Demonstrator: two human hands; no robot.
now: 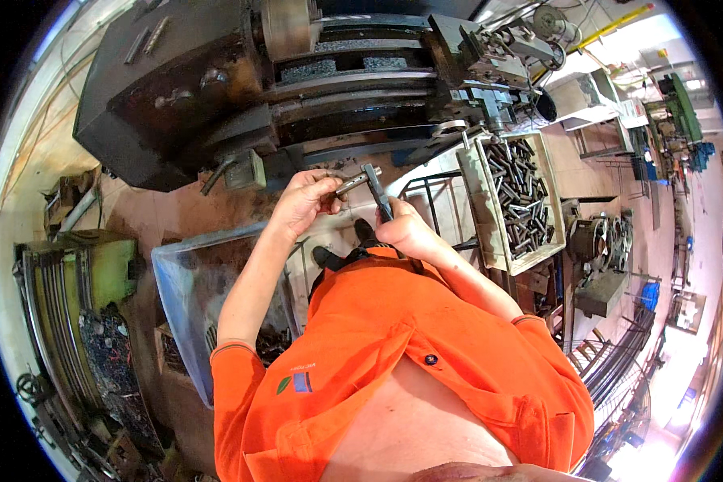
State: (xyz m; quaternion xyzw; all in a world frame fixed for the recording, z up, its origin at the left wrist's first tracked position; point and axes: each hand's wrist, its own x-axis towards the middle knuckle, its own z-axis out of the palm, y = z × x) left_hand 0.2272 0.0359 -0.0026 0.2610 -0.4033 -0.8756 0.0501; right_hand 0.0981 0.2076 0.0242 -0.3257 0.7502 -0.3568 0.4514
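Observation:
A short metal pin (353, 184) sticks out from the fingertips of my left hand (304, 204), which pinches one end of it. My right hand (410, 233) is closed round the dark lower part of a caliper (375, 191). The caliper's head is at the free end of the pin, and whether its jaws touch the metal is too small to tell. Both hands are raised in front of my orange shirt (377, 305).
A large dark lathe (353, 84) stretches across the far side. On my right, a pale crate (498, 245) holds many loose metal pins. A translucent blue bin (173, 281) stands below my left arm with metal parts inside. Green machinery (108, 269) is at far left.

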